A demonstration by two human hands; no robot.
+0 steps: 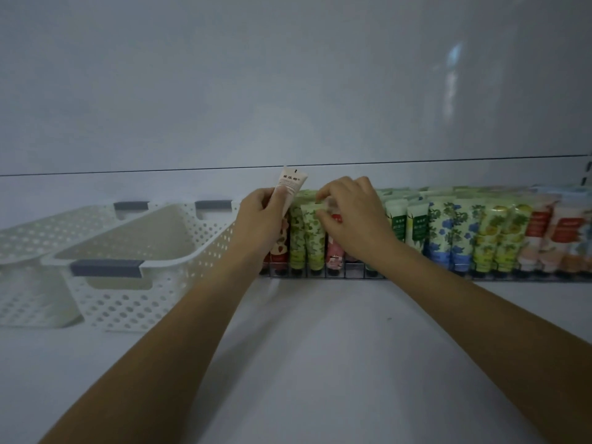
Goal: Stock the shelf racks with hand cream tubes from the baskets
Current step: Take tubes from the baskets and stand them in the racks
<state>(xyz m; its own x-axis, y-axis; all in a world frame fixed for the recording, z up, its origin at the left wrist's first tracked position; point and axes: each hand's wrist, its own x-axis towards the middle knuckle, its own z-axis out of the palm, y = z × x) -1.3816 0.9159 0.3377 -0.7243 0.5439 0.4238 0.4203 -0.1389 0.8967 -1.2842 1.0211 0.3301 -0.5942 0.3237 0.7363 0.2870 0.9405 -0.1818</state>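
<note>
Left hand (pixel 259 225): fingers and thumb curled tight round the white tube (pixel 292 186), low down on it.
White tube: upright, a bit tilted, top end poking up above the hand, dark writing on the front, up over the left end of the rack (pixel 352 274).
Right hand (pixel 350 216): fingers bent down over the top of the pink tube (pixel 334 255), thumb close to the green leaf tube (pixel 315 238); too blurry to tell if pinching or only touching.
Pink tube: standing in the rack, just right of the green leaf tube, top hidden under the fingers.
Green leaf tube: standing in the rack between the two hands, cap down.
Rack: thin dark wire, low, along the back of the shelf (pixel 320 341), running off to the right.
Row of tubes (pixel 499 238): packed side by side in the rack, caps down; green, blue flower, yellow and orange ones to the right of the hands.
Near basket (pixel 128 302): white, full of little holes, grey handle, on the shelf left of the arms; no tubes to be seen inside.
Far basket (pixel 28 238): same kind, touching the near basket on its left.
Back wall (pixel 288 91): plain pale grey, behind the rack.
</note>
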